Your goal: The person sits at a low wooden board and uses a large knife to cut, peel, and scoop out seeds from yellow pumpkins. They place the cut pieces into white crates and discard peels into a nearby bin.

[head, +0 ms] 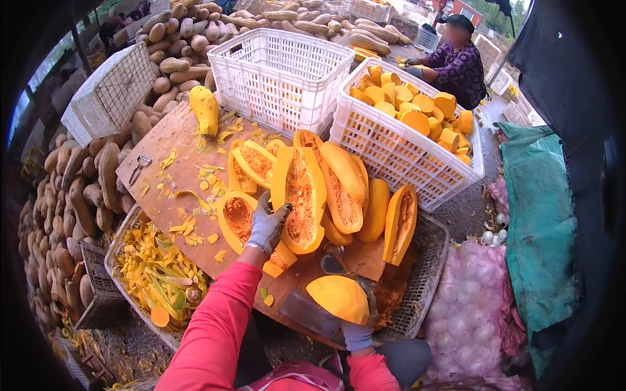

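Note:
My gloved left hand (269,222) is at the left wall of a long halved pumpkin (299,200), its thumb over the rim by the stringy seed cavity. Beside it lies a shorter hollow half (237,217). My gloved right hand (361,330) holds a peeled, rounded pumpkin piece (338,299), cut side down, low over the board's near edge. A broad dark cleaver blade (309,313) lies just left of that piece; its handle is hidden. More peeled halves (345,195) are heaped on the wooden board (166,195).
Peelings fill a crate (110,259) at left. Behind the board stand a white crate (281,88) and another (391,156) holding pumpkin chunks. A peeler (140,168) lies on the board. Unpeeled pumpkins (188,44) are piled behind. A person (457,63) works at back right, near a green tarp (535,234).

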`<state>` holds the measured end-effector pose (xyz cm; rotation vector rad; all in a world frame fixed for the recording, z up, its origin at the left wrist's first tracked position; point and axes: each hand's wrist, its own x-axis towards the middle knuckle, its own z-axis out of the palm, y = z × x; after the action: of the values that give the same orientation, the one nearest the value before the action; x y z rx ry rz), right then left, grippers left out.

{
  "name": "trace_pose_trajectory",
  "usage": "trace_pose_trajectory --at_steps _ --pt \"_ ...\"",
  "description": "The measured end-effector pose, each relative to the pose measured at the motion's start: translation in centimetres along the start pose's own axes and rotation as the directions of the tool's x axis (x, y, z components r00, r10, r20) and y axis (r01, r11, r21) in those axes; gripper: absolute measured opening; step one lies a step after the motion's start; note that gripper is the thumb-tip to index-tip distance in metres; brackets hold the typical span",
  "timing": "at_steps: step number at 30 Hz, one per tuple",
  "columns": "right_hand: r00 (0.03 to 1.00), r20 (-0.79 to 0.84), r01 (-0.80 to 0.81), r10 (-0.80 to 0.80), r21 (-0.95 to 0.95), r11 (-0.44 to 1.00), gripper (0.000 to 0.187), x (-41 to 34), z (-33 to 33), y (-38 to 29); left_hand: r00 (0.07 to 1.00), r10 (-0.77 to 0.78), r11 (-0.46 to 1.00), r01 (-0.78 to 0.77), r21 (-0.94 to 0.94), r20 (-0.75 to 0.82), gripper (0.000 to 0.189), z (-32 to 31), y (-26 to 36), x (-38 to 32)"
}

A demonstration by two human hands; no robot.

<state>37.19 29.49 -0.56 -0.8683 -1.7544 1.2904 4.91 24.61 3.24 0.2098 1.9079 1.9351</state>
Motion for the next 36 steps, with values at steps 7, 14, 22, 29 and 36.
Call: trace_pose_trajectory --at_steps 7,14,22,29,36 --pt "0.986 0.140 -0.075 0.095 -0.142 0.987 0.051 8.5 0.8 -3.2 0.997 0.067 0.997 -0.064 0.052 -0.049 0.076 -1.0 2.0 -4.3" --pt "0.829 0.275 -0.558 0.486 0.428 0.711 0.062 20.3 4.3 -7.8 0.984 -0.179 0.976 0.175 -0.126 -0.020 0.087 -0.9 3.6 -7.3" --pt "0.842 0.361 -0.389 0.400 -0.107 0.915 0.045 32.0 12.8 -7.4 0.886 -0.365 0.810 0.454 -0.370 0.286 0.087 -1.2 1.6 -7.7" --pt "0.878 0.387 -0.288 0.282 -0.044 0.957 0.055 32.3 14.7 -4.4 0.892 -0.366 0.751 0.452 -0.481 0.266 0.076 -1.9 2.3 -8.0" --pt "0.915 0.317 -0.109 0.247 -0.396 0.912 0.053 28.9 11.8 -7.8 0.861 -0.418 0.775 0.504 -0.381 0.290 0.078 -2.3 2.9 -7.8"
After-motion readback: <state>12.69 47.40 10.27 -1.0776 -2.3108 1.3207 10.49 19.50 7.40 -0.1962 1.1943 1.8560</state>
